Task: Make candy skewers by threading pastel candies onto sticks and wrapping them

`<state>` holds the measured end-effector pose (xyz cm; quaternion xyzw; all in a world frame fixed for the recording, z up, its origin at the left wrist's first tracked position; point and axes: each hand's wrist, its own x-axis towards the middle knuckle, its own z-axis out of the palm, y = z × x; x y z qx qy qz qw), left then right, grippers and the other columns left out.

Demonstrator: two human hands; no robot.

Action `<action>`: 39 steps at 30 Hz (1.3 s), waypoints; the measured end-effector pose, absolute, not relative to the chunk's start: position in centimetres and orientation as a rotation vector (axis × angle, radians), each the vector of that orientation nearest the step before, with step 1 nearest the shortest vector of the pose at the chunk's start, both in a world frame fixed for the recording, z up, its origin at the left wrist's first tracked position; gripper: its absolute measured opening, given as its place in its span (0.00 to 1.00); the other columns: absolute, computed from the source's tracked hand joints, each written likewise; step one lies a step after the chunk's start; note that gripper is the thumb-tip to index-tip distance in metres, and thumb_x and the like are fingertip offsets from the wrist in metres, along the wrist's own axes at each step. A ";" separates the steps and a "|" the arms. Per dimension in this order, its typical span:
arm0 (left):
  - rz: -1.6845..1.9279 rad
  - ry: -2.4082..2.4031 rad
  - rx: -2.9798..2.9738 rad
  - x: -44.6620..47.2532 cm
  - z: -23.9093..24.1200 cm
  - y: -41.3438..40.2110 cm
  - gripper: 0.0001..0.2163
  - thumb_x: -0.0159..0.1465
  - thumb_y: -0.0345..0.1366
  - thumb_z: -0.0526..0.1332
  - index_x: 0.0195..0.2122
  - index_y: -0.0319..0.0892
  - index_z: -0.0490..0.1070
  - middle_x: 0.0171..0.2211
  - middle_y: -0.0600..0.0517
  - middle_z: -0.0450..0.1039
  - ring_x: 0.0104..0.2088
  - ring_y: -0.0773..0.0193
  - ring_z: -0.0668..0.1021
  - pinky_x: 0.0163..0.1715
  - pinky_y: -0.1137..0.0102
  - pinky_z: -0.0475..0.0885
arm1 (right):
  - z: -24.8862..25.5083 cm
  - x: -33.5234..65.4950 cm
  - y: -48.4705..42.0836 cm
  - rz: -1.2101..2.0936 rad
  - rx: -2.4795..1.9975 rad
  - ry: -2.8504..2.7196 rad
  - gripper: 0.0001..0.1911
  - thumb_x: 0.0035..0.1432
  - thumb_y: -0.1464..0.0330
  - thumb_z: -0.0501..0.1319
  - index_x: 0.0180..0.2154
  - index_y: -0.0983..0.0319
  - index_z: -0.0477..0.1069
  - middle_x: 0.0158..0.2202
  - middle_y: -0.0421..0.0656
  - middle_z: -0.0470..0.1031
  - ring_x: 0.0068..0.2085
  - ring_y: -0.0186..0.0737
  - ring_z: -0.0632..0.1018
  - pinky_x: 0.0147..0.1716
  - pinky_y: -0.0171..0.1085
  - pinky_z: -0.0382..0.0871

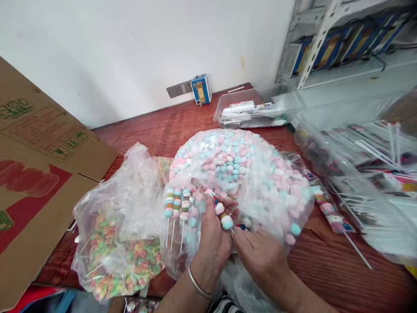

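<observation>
Head view, right hand [260, 254]: fingertips hidden; I cannot tell whether its grip is closed on anything.
Left hand [211, 234]: grip closed around the candy skewer [227, 223].
Skewer's place: between the hands, before the marshmallow bag [273, 178] on the desk [329, 256].
Skewer's upper end: blurred, hard to make out.
Skewer's look: tilted; pink-white, yellowish and pale-blue-white pieces.
Cardboard box [42, 134]: cut off at left.

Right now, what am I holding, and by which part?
A candy skewer: your left hand holds it around the candies; your right hand seems to pinch the stick below them.
</observation>
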<state>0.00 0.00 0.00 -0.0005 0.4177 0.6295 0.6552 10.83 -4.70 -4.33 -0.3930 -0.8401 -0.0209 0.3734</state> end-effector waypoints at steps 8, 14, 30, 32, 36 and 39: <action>1.445 0.724 0.016 -1.8 -0.5 0.4 0.10 0.64 0.40 0.63 0.44 0.42 0.74 0.44 0.49 0.77 0.41 0.62 0.80 0.45 0.64 0.75 | -3.2 11.6 -3.8 1.077 -1.220 -1.677 0.14 0.66 0.66 0.54 0.28 0.61 0.68 0.24 0.38 0.68 0.26 0.34 0.69 0.26 0.32 0.59; 1.456 0.590 -0.009 -2.9 -0.1 0.6 0.12 0.64 0.42 0.62 0.28 0.40 0.71 0.27 0.55 0.70 0.34 0.65 0.78 0.50 0.60 0.73 | -2.9 11.5 -3.9 2.084 -0.979 -0.762 0.20 0.60 0.50 0.59 0.32 0.60 0.69 0.15 0.27 0.47 0.15 0.26 0.46 0.14 0.29 0.46; 1.400 0.734 0.091 -1.3 1.2 0.0 0.12 0.66 0.46 0.59 0.33 0.41 0.71 0.33 0.52 0.72 0.33 0.65 0.77 0.39 0.67 0.75 | -4.0 12.2 -4.1 -0.147 -1.018 -2.129 0.11 0.67 0.76 0.54 0.47 0.73 0.71 0.23 0.43 0.73 0.25 0.39 0.72 0.29 0.40 0.59; 1.410 0.740 0.088 -0.9 1.3 -0.3 0.11 0.66 0.44 0.59 0.35 0.41 0.71 0.34 0.51 0.72 0.36 0.64 0.77 0.41 0.67 0.75 | -4.0 12.1 -4.0 -0.131 -1.101 -2.056 0.08 0.67 0.74 0.55 0.41 0.69 0.73 0.22 0.42 0.72 0.24 0.39 0.71 0.27 0.39 0.57; 1.352 0.711 0.087 -0.4 0.9 -0.7 0.12 0.67 0.45 0.57 0.34 0.41 0.72 0.33 0.50 0.72 0.37 0.62 0.77 0.44 0.64 0.75 | -3.9 11.9 -4.1 0.473 -1.202 -1.849 0.16 0.69 0.67 0.53 0.28 0.62 0.70 0.21 0.40 0.69 0.23 0.35 0.69 0.23 0.36 0.56; 1.341 0.653 0.112 -0.4 0.3 -0.7 0.17 0.68 0.49 0.54 0.33 0.40 0.72 0.33 0.50 0.73 0.38 0.61 0.78 0.46 0.61 0.74 | -3.6 11.9 -4.2 1.440 -1.178 -1.342 0.19 0.67 0.56 0.53 0.28 0.61 0.67 0.16 0.33 0.60 0.16 0.30 0.60 0.16 0.31 0.51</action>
